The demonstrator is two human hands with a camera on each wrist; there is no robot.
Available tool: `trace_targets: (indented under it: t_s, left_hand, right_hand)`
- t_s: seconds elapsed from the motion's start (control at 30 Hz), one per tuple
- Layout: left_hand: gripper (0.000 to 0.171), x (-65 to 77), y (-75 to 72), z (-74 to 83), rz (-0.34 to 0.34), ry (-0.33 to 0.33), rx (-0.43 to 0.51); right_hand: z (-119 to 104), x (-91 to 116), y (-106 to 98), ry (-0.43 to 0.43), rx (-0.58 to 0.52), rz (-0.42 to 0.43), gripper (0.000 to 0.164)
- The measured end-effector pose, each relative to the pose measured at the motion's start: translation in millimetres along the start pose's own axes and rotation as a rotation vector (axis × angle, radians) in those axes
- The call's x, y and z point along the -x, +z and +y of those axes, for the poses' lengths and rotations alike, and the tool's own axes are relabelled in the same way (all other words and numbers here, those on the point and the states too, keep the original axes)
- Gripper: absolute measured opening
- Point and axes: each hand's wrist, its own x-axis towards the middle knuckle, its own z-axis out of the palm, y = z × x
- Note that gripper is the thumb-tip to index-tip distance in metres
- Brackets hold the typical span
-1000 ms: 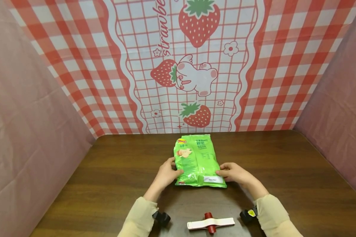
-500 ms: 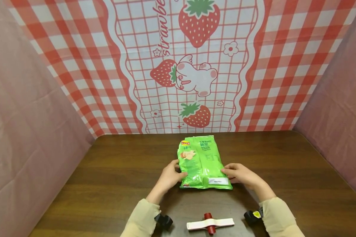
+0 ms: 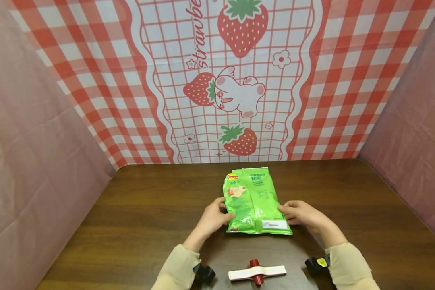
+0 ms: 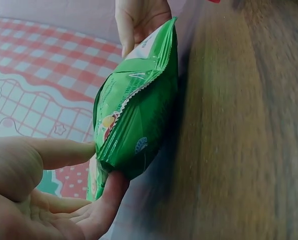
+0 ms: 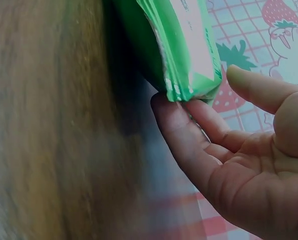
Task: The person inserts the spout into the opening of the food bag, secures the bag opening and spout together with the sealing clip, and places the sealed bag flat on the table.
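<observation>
A green bag of chips (image 3: 255,201), with a white label near its front edge, is held between both hands over the brown table. At its left side my left hand (image 3: 212,217) grips it, thumb on the upper face and fingers reaching underneath; the left wrist view shows the sealed end of the bag and a fingertip under it. My right hand (image 3: 302,215) holds the opposite side near the label, thumb at the edge and fingers curled beneath (image 5: 184,130). A dark shadow lies under the bag in both wrist views.
In front of the bag, a white strap-like strip (image 3: 237,274) crosses a short red cylinder (image 3: 256,272) on the table (image 3: 137,209). A strawberry-print checked cloth (image 3: 235,92) hangs at the back, with pink fabric (image 3: 40,161) on both sides.
Both hands and the chip bag have moved together to the right and slightly nearer me. The strip and red cylinder have stayed in place.
</observation>
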Motion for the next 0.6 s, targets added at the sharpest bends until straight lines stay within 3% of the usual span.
trace_targets:
  t_s: [0.23, 0.6]
  left_hand:
    - [0.062, -1.7, 5.8, 4.2, -0.027, 0.017, 0.013]
    - [0.063, 0.1, 14.5, 9.5, -0.046, 0.026, -0.002]
  right_hand:
    - [2.7, 3.9, -8.4, 0.006, -0.021, -0.023, 0.031]
    - [4.9, 11.1, -14.4, 0.047, 0.009, -0.018, 0.057]
